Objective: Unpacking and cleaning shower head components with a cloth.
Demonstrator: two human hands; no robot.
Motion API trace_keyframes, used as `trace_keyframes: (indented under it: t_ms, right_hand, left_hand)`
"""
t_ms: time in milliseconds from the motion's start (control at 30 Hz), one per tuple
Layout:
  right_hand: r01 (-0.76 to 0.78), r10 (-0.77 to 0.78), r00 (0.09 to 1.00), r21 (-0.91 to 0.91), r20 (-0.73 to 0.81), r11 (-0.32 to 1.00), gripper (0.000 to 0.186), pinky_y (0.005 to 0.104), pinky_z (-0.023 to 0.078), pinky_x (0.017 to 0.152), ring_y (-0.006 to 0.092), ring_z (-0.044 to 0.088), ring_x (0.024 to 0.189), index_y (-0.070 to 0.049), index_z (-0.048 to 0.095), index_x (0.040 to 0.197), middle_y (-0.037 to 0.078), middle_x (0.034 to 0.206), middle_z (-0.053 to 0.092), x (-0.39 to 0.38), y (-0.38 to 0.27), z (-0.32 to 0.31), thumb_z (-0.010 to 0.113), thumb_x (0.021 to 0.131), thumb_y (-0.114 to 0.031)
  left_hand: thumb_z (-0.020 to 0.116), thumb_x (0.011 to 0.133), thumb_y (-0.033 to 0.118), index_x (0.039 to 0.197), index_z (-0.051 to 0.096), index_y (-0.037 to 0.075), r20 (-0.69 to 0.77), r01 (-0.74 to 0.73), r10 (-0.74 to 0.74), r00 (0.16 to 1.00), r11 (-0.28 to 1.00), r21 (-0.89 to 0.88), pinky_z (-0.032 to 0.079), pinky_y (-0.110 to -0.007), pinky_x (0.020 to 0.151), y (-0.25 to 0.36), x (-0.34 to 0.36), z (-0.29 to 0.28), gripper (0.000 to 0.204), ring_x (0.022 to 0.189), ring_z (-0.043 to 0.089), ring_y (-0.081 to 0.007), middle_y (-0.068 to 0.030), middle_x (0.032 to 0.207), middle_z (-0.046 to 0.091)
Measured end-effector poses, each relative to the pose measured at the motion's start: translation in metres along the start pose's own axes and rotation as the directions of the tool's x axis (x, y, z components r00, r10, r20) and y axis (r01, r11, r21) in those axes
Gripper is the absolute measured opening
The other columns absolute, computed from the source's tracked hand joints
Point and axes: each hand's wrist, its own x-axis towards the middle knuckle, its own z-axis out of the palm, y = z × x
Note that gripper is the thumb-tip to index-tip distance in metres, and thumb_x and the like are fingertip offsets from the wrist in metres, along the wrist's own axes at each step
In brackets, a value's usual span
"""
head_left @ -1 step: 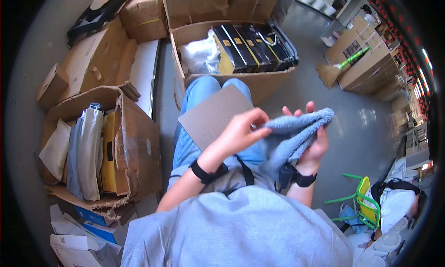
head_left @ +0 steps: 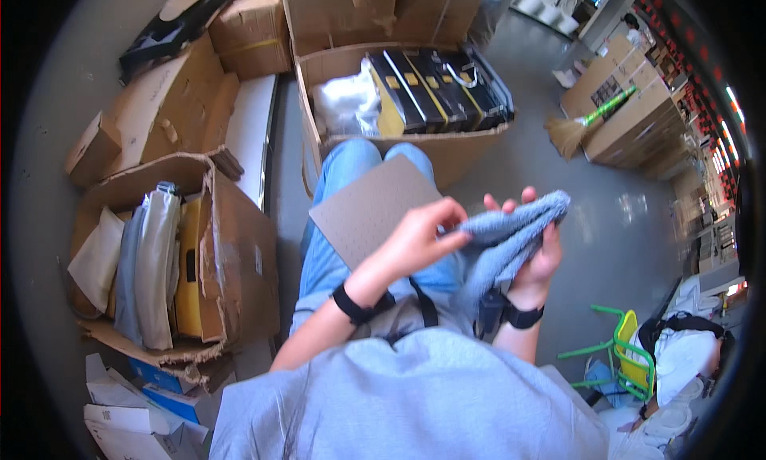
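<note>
A blue-grey fluffy cloth is folded over and held up between my hands, right of my lap. My left hand pinches its near left edge between thumb and fingers. My right hand grips it from behind and the right, with fingertips showing above the fold. Across my jeans-clad thighs lies a flat, grey-brown square panel with small dots. My left forearm passes over the panel's near right corner. Both wrists wear black bands.
Ahead of my knees stands an open carton with black-and-yellow boxes and a white plastic-wrapped bundle. To my left, a torn carton holds wrapped flat items. A broom leans on cartons at far right. A person sits by a yellow-green chair at lower right.
The view has shifted slightly, so the cartons and panel sit a little lower. The cloth's fold has closed up a bit between my hands; both still hold it.
</note>
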Motion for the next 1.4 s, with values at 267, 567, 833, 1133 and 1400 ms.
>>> trace_keyframes:
  t_ms: [267,567,833,1133,1400]
  right_hand:
    - [0.163,-0.268,0.942,-0.421,-0.204,0.892,0.047,0.0326,0.044,0.081,0.0129,0.047,0.085,-0.004,0.038,0.134,0.006,0.107,0.048,0.029,-0.034,-0.036,0.054,0.096,-0.029]
    - [-0.286,-0.221,0.907,-0.911,-0.358,0.298,0.035,0.0303,0.044,0.076,0.0164,0.053,0.081,0.000,0.050,0.123,0.007,0.098,0.054,0.047,-0.009,-0.089,0.058,0.092,-0.015]
    - [-0.158,0.346,0.915,-0.974,-0.207,-0.164,0.038,0.0392,0.051,0.062,0.0296,0.061,0.074,-0.015,0.064,0.119,0.012,0.102,0.053,0.044,0.112,-0.080,0.070,0.081,-0.018]
    - [-0.336,0.358,0.857,-0.928,-0.371,-0.159,0.039,0.0383,0.050,0.063,0.0300,0.061,0.075,-0.013,0.064,0.118,0.013,0.101,0.050,0.050,0.112,-0.085,0.069,0.079,-0.012]
    - [-0.151,0.584,0.748,-0.938,-0.315,-0.312,0.055,0.0404,0.051,0.062,0.0321,0.062,0.073,-0.020,0.058,0.127,0.013,0.095,0.047,0.107,0.113,-0.077,0.066,0.075,-0.005]
  left_hand:
    - [0.070,0.082,0.019,0.102,0.059,0.005,-0.086,0.054,-0.042,0.995,0.988,0.142,0.048,-0.038,0.086,-0.030,0.001,-0.010,0.027,0.098,0.060,-0.0299,-0.0147,0.099,0.061]
    - [0.073,0.073,0.017,0.120,0.052,0.006,-0.507,0.447,-0.040,0.861,0.534,0.718,0.037,-0.049,0.099,-0.087,-0.023,-0.072,0.053,0.120,0.045,-0.0355,-0.0191,0.128,0.047]
    - [0.069,0.077,0.042,0.129,0.047,-0.001,-0.468,0.604,-0.406,0.785,0.328,0.727,0.039,-0.045,0.095,-0.107,-0.027,-0.090,0.070,0.112,0.052,-0.0342,-0.0177,0.126,0.052]
    - [0.073,0.076,0.035,0.115,0.053,0.000,-0.546,0.646,-0.347,0.763,0.359,0.674,0.044,-0.042,0.090,-0.131,-0.013,-0.093,0.055,0.107,0.056,-0.0358,-0.0177,0.120,0.056]
    - [0.074,0.075,0.034,0.113,0.054,0.002,-0.567,0.660,-0.338,0.751,0.373,0.652,0.045,-0.041,0.089,-0.132,-0.009,-0.095,0.054,0.107,0.056,-0.0346,-0.0163,0.120,0.056]
